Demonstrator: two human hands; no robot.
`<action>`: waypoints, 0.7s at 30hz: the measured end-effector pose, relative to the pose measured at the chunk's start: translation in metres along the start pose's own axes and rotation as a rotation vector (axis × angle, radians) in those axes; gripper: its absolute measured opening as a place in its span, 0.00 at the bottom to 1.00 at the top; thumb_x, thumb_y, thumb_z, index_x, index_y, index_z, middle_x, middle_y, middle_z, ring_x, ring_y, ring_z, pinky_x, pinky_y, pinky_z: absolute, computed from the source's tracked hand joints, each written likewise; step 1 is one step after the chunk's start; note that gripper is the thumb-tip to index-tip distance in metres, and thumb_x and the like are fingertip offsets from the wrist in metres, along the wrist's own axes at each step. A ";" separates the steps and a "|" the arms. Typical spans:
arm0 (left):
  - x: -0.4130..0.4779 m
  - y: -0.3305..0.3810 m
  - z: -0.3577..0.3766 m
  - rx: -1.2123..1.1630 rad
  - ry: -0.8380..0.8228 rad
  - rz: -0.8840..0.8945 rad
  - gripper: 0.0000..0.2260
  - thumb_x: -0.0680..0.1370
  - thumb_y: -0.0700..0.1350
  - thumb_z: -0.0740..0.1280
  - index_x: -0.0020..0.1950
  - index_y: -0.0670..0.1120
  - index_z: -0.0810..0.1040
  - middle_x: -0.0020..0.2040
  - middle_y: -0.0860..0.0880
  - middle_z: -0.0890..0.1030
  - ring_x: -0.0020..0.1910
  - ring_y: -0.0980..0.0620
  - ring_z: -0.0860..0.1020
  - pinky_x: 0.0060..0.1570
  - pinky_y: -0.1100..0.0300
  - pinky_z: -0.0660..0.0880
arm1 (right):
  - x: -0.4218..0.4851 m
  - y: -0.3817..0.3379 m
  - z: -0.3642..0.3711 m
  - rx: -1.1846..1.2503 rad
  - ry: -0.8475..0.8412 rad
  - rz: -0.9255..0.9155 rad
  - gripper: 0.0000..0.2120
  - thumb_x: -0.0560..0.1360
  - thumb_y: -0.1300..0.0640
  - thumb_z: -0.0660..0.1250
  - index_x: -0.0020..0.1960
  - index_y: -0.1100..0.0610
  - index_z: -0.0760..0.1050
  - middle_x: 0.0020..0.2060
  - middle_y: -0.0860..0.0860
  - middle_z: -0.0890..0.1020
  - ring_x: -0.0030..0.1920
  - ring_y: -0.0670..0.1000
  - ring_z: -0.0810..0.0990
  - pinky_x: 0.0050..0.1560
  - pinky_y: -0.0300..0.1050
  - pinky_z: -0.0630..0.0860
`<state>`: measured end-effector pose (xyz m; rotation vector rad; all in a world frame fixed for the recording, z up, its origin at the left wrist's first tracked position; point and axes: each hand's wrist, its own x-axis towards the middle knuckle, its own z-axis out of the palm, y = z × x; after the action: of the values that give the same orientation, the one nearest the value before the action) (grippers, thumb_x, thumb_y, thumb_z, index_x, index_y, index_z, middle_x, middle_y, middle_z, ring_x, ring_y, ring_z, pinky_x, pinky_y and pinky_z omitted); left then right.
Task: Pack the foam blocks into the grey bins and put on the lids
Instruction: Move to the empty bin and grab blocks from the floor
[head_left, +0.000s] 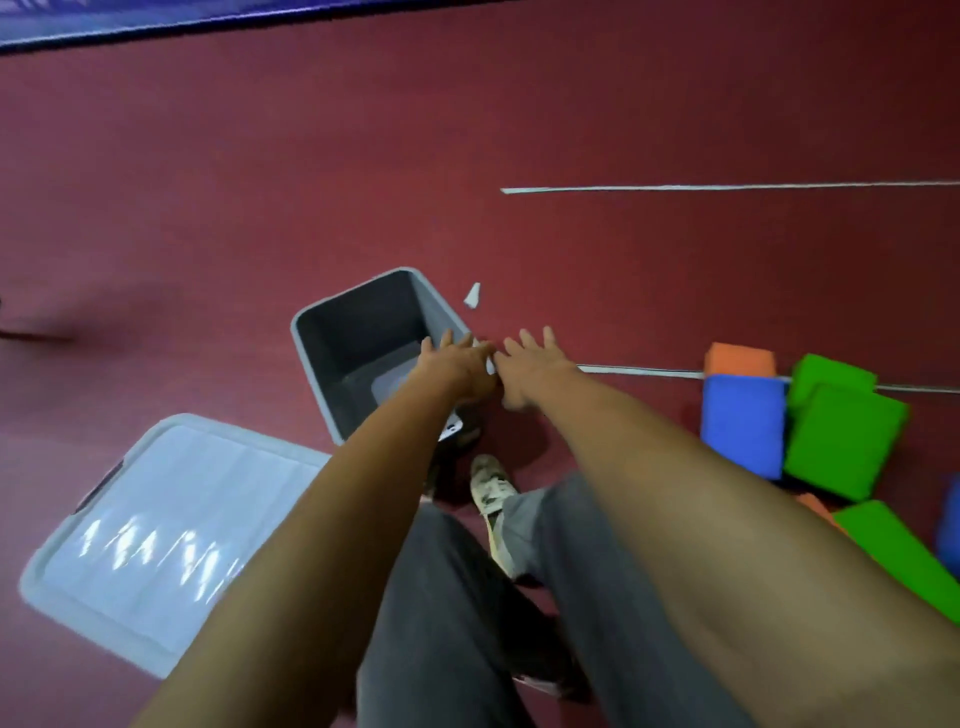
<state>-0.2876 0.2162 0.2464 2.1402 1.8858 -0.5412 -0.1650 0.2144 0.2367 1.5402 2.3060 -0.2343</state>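
A grey bin (317, 358) stands on the red floor, with no blocks inside. Its pale grey lid (171, 535) lies flat on the floor to the lower left. My left hand (457, 364) reaches over the bin's right rim, fingers spread, holding nothing. My right hand (535, 364) is just beside it over the floor, fingers spread too. Foam blocks lie in a heap at the right: an orange one (740, 359), a blue one (743, 423), green ones (844, 441) and another green block (898, 556) nearer me.
My legs in grey trousers and a white shoe (491, 493) are below the bin. White tape lines (727, 187) cross the red floor. A small white scrap (472, 297) lies beyond the bin. A blue mat edge (156, 21) runs along the top left.
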 end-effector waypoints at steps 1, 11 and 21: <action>0.004 0.016 -0.002 0.001 -0.001 0.018 0.30 0.81 0.59 0.55 0.82 0.55 0.50 0.82 0.47 0.50 0.81 0.41 0.45 0.76 0.36 0.45 | -0.006 0.013 0.001 0.008 -0.005 0.018 0.36 0.77 0.49 0.63 0.80 0.54 0.52 0.80 0.55 0.52 0.80 0.59 0.46 0.76 0.67 0.41; 0.069 0.146 0.005 0.089 -0.078 0.154 0.31 0.81 0.62 0.54 0.82 0.54 0.50 0.82 0.45 0.48 0.80 0.37 0.44 0.76 0.35 0.46 | -0.017 0.134 0.065 0.128 -0.088 0.197 0.34 0.78 0.51 0.62 0.80 0.52 0.52 0.80 0.53 0.54 0.80 0.59 0.47 0.76 0.67 0.42; 0.126 0.095 0.078 -0.008 -0.160 -0.029 0.32 0.81 0.58 0.57 0.82 0.51 0.51 0.82 0.43 0.44 0.80 0.36 0.41 0.75 0.35 0.42 | 0.087 0.101 0.115 0.057 -0.187 -0.035 0.36 0.79 0.49 0.61 0.81 0.46 0.47 0.81 0.47 0.46 0.80 0.60 0.42 0.75 0.69 0.40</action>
<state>-0.1907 0.2838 0.1162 2.0027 1.8313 -0.6884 -0.0793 0.2908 0.1036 1.4393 2.1988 -0.4376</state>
